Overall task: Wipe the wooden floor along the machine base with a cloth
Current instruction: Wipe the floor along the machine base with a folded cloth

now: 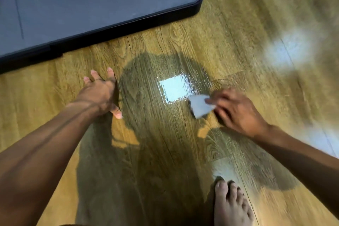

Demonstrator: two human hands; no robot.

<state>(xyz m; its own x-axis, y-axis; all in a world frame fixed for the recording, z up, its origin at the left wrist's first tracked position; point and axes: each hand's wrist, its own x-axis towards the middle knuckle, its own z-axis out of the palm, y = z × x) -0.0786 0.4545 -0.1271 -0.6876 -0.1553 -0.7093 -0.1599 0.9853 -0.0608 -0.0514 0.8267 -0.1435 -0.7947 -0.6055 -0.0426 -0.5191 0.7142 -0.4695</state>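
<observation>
A dark grey machine base (88, 0) with a black rounded edge fills the upper left. The wooden floor (229, 29) runs along it. My left hand (100, 93) lies flat on the floor with fingers spread, a short way in front of the base edge. My right hand (236, 110) presses a small folded white cloth (200, 105) onto the floor at centre right; the fingers lie over it, blurred by motion. A bright rectangular reflection (173, 89) shines on a wet-looking patch just left of the cloth.
My bare foot (232, 205) stands on the floor at the bottom right. My shadow darkens the planks between the hands. A second blurred glare (289, 47) shows on the floor at the right.
</observation>
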